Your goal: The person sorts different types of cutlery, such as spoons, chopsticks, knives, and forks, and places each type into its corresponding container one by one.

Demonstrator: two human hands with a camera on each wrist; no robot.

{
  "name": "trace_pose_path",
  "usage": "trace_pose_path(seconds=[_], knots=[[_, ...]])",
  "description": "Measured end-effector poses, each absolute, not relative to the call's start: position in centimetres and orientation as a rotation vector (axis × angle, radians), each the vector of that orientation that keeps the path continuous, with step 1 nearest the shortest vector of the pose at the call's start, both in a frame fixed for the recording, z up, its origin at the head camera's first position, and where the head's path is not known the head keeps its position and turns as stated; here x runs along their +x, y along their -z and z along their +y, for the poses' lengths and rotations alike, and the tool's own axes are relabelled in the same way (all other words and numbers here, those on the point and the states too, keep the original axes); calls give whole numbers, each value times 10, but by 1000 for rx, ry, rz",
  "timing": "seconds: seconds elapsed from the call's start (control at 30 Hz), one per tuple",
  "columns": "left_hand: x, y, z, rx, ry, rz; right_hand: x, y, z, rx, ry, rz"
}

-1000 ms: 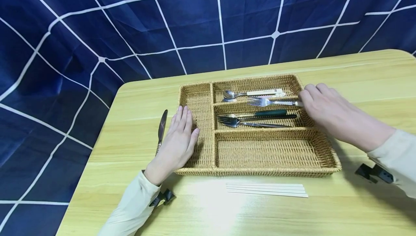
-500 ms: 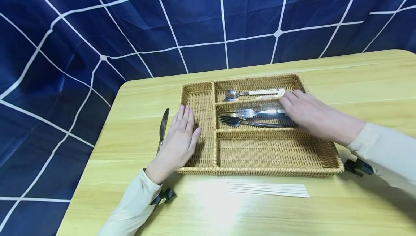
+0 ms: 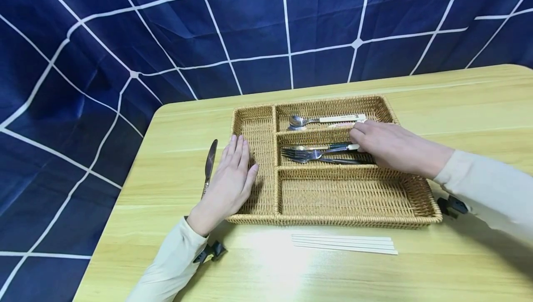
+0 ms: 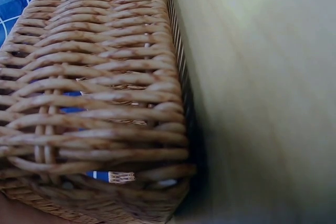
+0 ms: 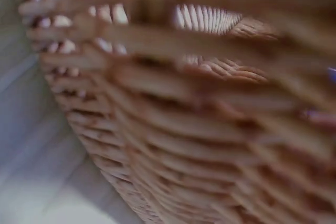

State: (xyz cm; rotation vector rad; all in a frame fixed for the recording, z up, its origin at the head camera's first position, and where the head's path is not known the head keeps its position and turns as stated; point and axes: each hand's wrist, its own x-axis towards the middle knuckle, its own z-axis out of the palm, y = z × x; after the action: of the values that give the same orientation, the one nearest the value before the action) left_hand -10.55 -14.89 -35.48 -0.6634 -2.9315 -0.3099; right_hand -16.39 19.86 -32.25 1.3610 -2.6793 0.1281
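My right hand [image 3: 387, 147] is over the right part of the wicker cutlery tray [image 3: 333, 221], its fingers down in the middle compartment. It pinches a silver fork [image 3: 318, 154] by the handle end, and the fork's head lies over other cutlery with dark handles. My left hand [image 3: 229, 177] lies with straight fingers over the tray's left rim, fingertips inside the long left compartment. Both wrist views are filled by the woven tray wall [image 4: 105, 77], and the right one is blurred.
A spoon with a white handle [image 3: 341, 118] lies in the back compartment beside other cutlery. A table knife [image 3: 210, 161] lies left of the tray, partly behind my left hand. Several white chopsticks [image 3: 344, 243] lie in front. A blue checked cloth [image 3: 250, 29] hangs behind the table.
My right hand has moved left from the tray's right rim, bringing the fork down among the cutlery in the middle compartment. The left hand stays in place.
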Motion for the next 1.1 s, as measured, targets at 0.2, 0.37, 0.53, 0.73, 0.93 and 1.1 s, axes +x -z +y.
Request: trace_pose_path(seconds=[0.2, 0.37, 0.53, 0.73, 0.93, 1.1], knots=[[-106, 355, -149, -666, 290, -2927, -167, 323, 194, 1348, -137, -2741], [-106, 354, -149, -669, 308, -2920, -169, 327, 193, 1336, -139, -2738], [-107, 354, -149, -666, 301, -2917, -170, 330, 195, 1327, -163, -2714], [-107, 355, -148, -660, 304, -2923, -169, 326, 202, 1285, -211, -2699], [-107, 353, -147, -663, 304, -2935, -163, 311, 217, 1154, -280, -2643], [-107, 354, -149, -668, 304, -2935, -154, 303, 231, 1027, -320, -2609]])
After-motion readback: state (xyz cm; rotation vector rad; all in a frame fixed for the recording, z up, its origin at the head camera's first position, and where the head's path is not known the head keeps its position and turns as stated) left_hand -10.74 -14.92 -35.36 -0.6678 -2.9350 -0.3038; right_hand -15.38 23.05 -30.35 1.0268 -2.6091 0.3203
